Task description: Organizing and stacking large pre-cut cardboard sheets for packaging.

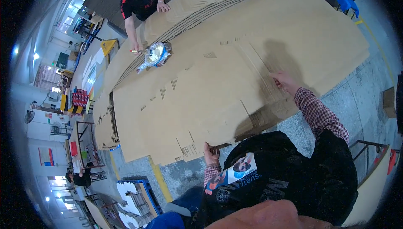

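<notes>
A large brown corrugated cardboard sheet [201,98] lies before me, with slots, creases and small hatched marks on it. My left hand [211,153] is at its near edge, the thumb up and the fingers closed around the edge. My right hand [285,82] is over the right part of the sheet, beside two long parallel crease lines. Its fingers are pinched together; what they hold, if anything, is too small to make out. Between my hands, part of the near edge [262,119] is bent and in shadow.
Across the cardboard a co-worker [145,2] leans in, one hand near a crumpled clear plastic bag [156,55] with pale contents. Dark edges of stacked sheets [189,21] run behind it. Cut white sheets [136,199] stand on a blue-edged pallet at lower left. A blue cloth-like item [346,3] hangs far right.
</notes>
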A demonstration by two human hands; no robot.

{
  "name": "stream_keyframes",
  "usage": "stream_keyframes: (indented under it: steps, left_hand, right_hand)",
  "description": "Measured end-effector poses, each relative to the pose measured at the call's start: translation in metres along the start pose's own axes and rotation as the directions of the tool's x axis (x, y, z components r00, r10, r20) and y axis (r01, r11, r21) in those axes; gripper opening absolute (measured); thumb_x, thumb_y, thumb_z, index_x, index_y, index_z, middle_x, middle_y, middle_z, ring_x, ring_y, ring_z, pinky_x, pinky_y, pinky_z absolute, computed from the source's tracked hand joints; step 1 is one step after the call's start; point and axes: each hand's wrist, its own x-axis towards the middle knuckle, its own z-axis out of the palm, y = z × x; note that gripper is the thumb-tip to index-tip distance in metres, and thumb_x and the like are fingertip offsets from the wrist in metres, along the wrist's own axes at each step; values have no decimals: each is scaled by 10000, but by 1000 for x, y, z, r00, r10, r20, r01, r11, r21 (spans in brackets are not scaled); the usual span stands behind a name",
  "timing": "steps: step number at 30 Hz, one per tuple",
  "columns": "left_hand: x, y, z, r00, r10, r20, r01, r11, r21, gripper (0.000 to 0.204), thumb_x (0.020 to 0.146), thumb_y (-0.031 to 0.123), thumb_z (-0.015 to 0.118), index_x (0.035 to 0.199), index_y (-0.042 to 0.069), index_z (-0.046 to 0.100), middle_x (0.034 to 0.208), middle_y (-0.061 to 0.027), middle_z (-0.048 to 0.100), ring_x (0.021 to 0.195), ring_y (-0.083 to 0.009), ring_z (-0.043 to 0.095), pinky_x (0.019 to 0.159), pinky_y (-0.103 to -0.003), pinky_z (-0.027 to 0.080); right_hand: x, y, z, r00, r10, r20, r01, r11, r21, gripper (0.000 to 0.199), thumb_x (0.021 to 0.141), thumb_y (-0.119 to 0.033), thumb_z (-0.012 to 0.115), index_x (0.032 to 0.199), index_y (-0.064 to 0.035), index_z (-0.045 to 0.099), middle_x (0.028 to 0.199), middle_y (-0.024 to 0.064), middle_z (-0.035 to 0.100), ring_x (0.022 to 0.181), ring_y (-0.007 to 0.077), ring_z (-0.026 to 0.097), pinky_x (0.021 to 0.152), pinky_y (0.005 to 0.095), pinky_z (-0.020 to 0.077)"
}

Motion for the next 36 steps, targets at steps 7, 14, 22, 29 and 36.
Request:
stream_keyframes:
  steps: [7,14,22,29,36]
  left_hand:
    - [-1,1,3,992,-8,-122,2,999,-53,267,690,362,622,818,146,534,806,-16,528,722,-173,511,589,-330,461]
    - [2,4,2,979,-69,-192,37,986,-164,250,697,346,621,767,134,510,758,-21,520,666,-173,501,575,-344,447]
    - [29,0,-22,997,-29,-70,20,991,-131,308,680,394,623,848,173,490,832,-18,436,733,-170,428,644,-337,398]
    - [11,3,-6,985,-111,-130,99,991,-92,336,660,422,628,851,182,492,871,-28,438,780,-185,436,666,-340,416]
    - [15,5,-8,997,-56,-45,47,984,-174,351,693,370,618,879,102,488,891,-50,484,823,-207,471,699,-346,419]
  right_hand:
    - [3,-3,15,997,-70,38,65,991,121,340,775,-334,516,642,-22,492,502,-17,392,463,93,353,430,264,289]
    - [5,2,29,881,-466,-80,273,639,-719,285,771,-267,469,687,-3,536,663,156,536,626,294,513,565,384,388]
    - [5,4,32,806,-588,-63,316,518,-795,259,770,-247,464,731,-5,547,716,191,540,694,336,520,642,410,402]
    - [-21,10,23,750,-616,-241,271,618,-738,234,742,-252,512,773,-23,550,709,157,557,705,312,535,649,393,415]
    - [13,-5,10,935,-329,-131,123,648,-751,285,768,-295,453,780,-31,562,765,184,564,735,310,549,643,399,423]
